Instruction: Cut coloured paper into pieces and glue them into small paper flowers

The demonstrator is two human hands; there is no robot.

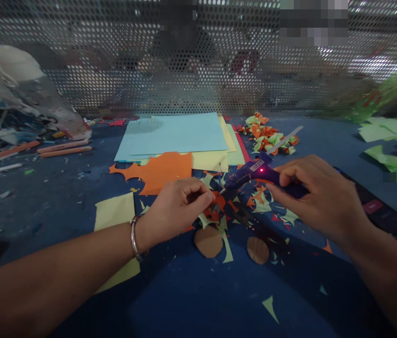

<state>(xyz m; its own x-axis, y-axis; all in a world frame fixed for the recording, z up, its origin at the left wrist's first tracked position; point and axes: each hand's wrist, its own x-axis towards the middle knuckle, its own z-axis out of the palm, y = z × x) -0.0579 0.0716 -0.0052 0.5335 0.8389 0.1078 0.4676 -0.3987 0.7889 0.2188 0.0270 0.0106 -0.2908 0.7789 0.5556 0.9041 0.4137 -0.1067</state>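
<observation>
My right hand [325, 197] is wrapped round the handle of a dark blue hot glue gun [242, 176], its red light lit. A translucent glue stick [285, 140] juts from its back end. The nozzle points down-left, close to a small orange paper piece [220, 202] pinched between the thumb and fingers of my left hand [177, 204]; whether the nozzle touches it I cannot tell. Below lie two round brown cardboard discs [208, 242], among orange and pale green paper scraps [227, 249]. A cut-out orange sheet [170, 171] lies beyond my left hand.
Stacked blue sheets [184, 134] and yellow ones lie at the back. Crumpled orange and green paper pieces [272, 141] sit right of them. A phone [377, 204] is beside my right wrist. Sticks and a plastic bag [43, 103] occupy the left; a perforated metal panel [198, 89] closes the back.
</observation>
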